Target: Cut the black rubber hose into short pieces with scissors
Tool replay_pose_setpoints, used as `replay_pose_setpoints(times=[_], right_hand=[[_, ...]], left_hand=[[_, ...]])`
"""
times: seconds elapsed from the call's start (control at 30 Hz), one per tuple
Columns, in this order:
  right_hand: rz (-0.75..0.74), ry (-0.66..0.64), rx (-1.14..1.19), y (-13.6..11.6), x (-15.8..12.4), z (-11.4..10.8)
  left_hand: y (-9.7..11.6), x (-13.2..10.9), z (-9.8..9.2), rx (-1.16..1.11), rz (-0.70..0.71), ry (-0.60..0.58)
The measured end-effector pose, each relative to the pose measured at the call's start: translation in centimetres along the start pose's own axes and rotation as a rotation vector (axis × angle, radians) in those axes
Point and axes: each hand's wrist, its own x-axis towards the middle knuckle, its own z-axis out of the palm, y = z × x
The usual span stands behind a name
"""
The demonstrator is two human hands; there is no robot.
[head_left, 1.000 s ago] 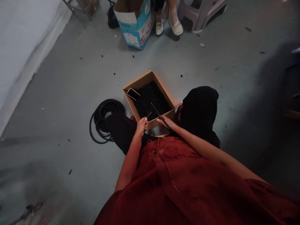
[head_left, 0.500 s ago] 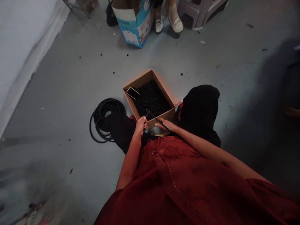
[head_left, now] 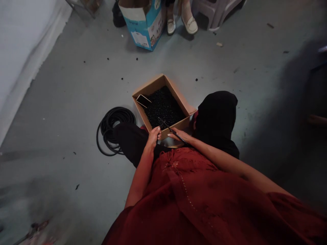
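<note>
I sit on the floor with a cardboard box [head_left: 152,86] between my knees. It is full of small black pieces [head_left: 163,108]. My left hand [head_left: 153,136] is closed at the box's near edge, pinching what looks like the end of black tubing. My right hand [head_left: 178,135] is closed round dark scissors [head_left: 167,126], whose blades point up-left over the box toward my left hand. A phone [head_left: 143,100] leans in the box's left corner.
A coil of black tubing [head_left: 112,128] lies on the grey floor left of my knee. Further off stand a blue and white carton [head_left: 145,23], another person's feet in white shoes [head_left: 190,24] and a plastic stool [head_left: 217,10]. A white sheet [head_left: 22,47] covers the left.
The scissor blades have swung down and left, closer to my left hand. Both hands stay at the box's near edge. The view has shifted slightly.
</note>
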Motion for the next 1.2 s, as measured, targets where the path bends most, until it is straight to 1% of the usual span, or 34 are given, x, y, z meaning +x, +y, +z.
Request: replay_pose_setpoints(times=[0.33, 0.6, 0.87, 1.2], right_hand=[[0.021, -0.028, 0.000, -0.15, -0.11, 0.12], [0.017, -0.023, -0.007, -0.19, -0.19, -0.08], [0.046, 0.015, -0.057, -0.55, -0.38, -0.32], [0.076, 0.031, -0.120, -0.88, -0.42, -0.52]], left_hand=[[0.07, -0.02, 0.22, 0.014, -0.022, 0.009], [-0.47, 0.36, 0.23, 0.055, -0.053, -0.014], [-0.48, 0.45, 0.19, 0.074, -0.060, -0.038], [-0.69, 0.66, 0.37, 0.090, -0.056, -0.031]])
